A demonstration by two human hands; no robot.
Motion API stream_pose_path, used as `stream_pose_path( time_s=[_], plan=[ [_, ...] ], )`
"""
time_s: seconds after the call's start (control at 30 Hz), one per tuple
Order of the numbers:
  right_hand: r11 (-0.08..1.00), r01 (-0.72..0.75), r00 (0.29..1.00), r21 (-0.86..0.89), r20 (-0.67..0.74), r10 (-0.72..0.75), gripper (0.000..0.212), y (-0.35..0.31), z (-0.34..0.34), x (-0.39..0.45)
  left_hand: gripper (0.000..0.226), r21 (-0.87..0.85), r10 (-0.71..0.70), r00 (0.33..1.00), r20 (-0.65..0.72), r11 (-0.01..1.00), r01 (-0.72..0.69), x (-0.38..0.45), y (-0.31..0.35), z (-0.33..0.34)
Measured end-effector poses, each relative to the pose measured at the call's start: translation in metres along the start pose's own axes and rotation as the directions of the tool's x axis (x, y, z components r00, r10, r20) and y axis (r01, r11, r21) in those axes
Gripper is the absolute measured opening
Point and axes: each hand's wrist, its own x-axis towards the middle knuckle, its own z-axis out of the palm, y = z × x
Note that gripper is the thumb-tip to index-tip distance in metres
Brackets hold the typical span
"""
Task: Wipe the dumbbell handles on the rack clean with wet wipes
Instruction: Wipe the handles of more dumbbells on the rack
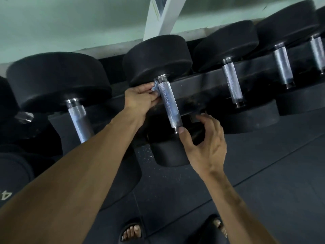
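A black dumbbell with a knurled steel handle [169,104] lies across the black rack [202,87] at the centre. My left hand [140,99] pinches a small bluish wet wipe [155,88] against the upper end of that handle, just below the far weight head [156,60]. My right hand [204,147] is at the handle's lower end, its thumb touching the steel collar and its fingers curved round the near weight head [168,154].
More black dumbbells lie on the rack: one to the left with its handle [80,122] and several to the right, the nearest handle [232,81]. Dark rubber floor [263,182] lies below, with my sandalled feet [131,232] at the bottom edge. A pale green wall stands behind.
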Motion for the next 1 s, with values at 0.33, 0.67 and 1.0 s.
stream_pose_path(
  time_s=[0.33,0.67,1.0],
  plan=[
    [1.000,-0.010,0.999,-0.027,-0.044,0.009,0.066,0.000,0.003,0.001,0.028,0.086,0.044,0.998,-0.048,0.996,-0.039,0.008,-0.005,0.000],
    [1.000,0.003,0.997,-0.025,-0.077,-0.005,0.060,0.000,0.004,0.000,0.021,-0.004,0.028,0.998,-0.057,1.000,-0.028,0.004,-0.014,0.005],
    [1.000,0.025,0.994,-0.014,-0.104,-0.026,0.056,0.001,0.006,0.000,0.025,0.004,-0.020,1.000,-0.021,1.000,0.020,-0.008,-0.022,0.002]
  ],
)
